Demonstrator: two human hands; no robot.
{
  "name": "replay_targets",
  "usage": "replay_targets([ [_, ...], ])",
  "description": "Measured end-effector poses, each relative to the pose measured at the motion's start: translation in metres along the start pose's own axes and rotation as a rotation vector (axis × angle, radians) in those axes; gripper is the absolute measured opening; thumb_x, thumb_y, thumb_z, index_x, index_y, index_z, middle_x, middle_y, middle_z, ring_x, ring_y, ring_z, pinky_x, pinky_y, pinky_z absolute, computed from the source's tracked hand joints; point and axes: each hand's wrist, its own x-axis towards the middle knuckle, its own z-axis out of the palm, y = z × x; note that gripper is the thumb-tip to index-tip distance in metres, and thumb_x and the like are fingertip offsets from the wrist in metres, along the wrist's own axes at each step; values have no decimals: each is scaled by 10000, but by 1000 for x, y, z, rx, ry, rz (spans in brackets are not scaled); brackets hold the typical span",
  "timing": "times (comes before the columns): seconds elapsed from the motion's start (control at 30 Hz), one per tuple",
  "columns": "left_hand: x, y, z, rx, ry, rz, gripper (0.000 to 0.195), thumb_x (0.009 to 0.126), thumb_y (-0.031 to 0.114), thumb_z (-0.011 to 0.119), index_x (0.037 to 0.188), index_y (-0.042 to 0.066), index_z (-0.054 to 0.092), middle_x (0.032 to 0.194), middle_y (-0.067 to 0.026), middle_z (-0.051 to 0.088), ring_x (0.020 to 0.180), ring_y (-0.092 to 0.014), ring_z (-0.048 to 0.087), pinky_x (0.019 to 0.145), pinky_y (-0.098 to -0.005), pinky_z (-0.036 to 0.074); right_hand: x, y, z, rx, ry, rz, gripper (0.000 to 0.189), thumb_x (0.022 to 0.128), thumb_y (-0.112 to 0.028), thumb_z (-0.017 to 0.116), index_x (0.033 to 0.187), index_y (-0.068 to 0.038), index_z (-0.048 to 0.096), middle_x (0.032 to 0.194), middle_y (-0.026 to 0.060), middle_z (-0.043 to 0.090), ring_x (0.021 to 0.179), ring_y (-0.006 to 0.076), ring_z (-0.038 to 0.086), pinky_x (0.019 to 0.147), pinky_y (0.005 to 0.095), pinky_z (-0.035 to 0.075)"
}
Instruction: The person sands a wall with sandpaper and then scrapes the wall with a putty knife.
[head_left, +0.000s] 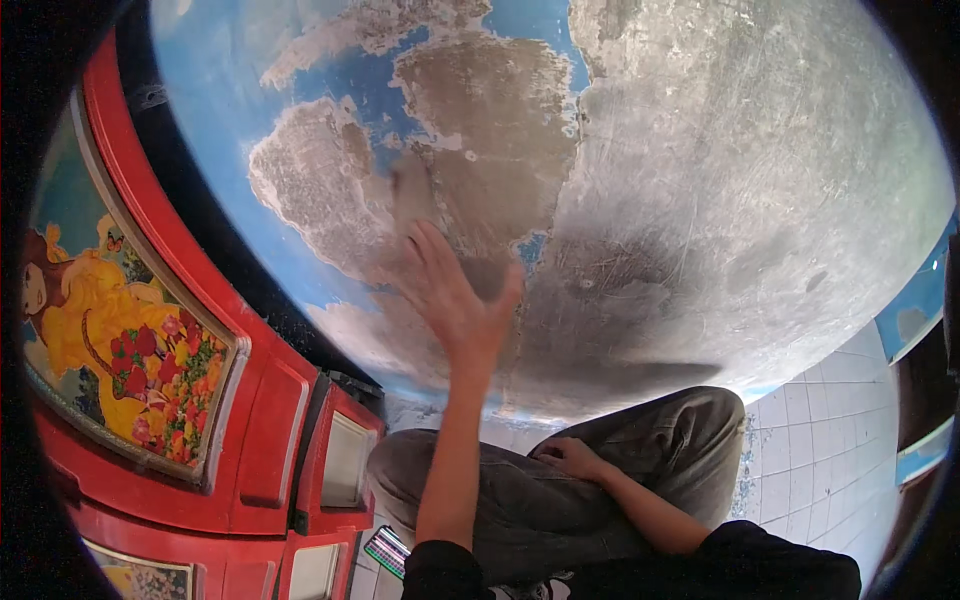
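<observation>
My left hand (450, 300) is raised against a wall (637, 150), its thumb and fingers spread. Motion blurs the fingertips. A blurred grey-brown strip (414, 187) shows just beyond them, and a dark patch lies between thumb and forefinger; whether these are a thing under the hand or shadow, I cannot tell. Around the hand, blue paint (367, 82) has come away in ragged-edged patches of grey and brown filler or plaster. Fine curved scratches mark the grey area. My right hand (574, 457) rests on my lap with fingers loosely curled, and nothing shows in it.
Dark trousers cover my folded legs (645, 442), close below the wall. Red furniture (262, 420) with a picture panel (142, 352) stands at left. A multicoloured striped item (388, 551) lies on the tiled floor (810, 435), which carries blue flecks beside my right knee.
</observation>
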Motion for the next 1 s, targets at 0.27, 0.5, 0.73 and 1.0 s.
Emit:
replay_targets([
  [0.27, 9, -2, -1, 88, 28, 33, 993, 719, 531, 588, 1399, -20, 120, 1449, -208, 157, 1351, -327, 143, 1027, -599, 50, 1, 2, 1, 48, 5, -24, 238, 837, -210, 580, 1027, -73, 622, 904, 123, 654, 815, 237, 626, 745, 333, 483],
  [0.5, -11, 10, 7, 99, 13, 23, 950, 741, 483, 581, 1392, -37, 125, 1443, -218, 166, 1341, -355, 151, 1039, -570, 99, 2, 3, 2, 8, 0, -27, 255, 839, -240, 583, 1026, -71, 622, 907, 118, 654, 809, 230, 624, 740, 329, 477],
  [0.73, 20, 2, -7, 157, 31, 20, 959, 747, 435, 603, 1399, -28, 74, 1443, -258, 95, 1351, -364, 88, 1072, -517, 53, 0, 6, 5, -8, 21, -20, 247, 843, -237, 583, 1024, -75, 626, 918, 108, 653, 815, 207, 620, 744, 315, 478],
  [1.0, 3, 11, 3, 87, 32, 42, 939, 749, 455, 591, 1394, -33, 113, 1444, -231, 143, 1345, -354, 132, 1059, -541, 68, 2, 7, 2, 34, -6, 80, 240, 850, -238, 588, 1016, -69, 625, 923, 106, 653, 823, 196, 618, 754, 308, 479],
])
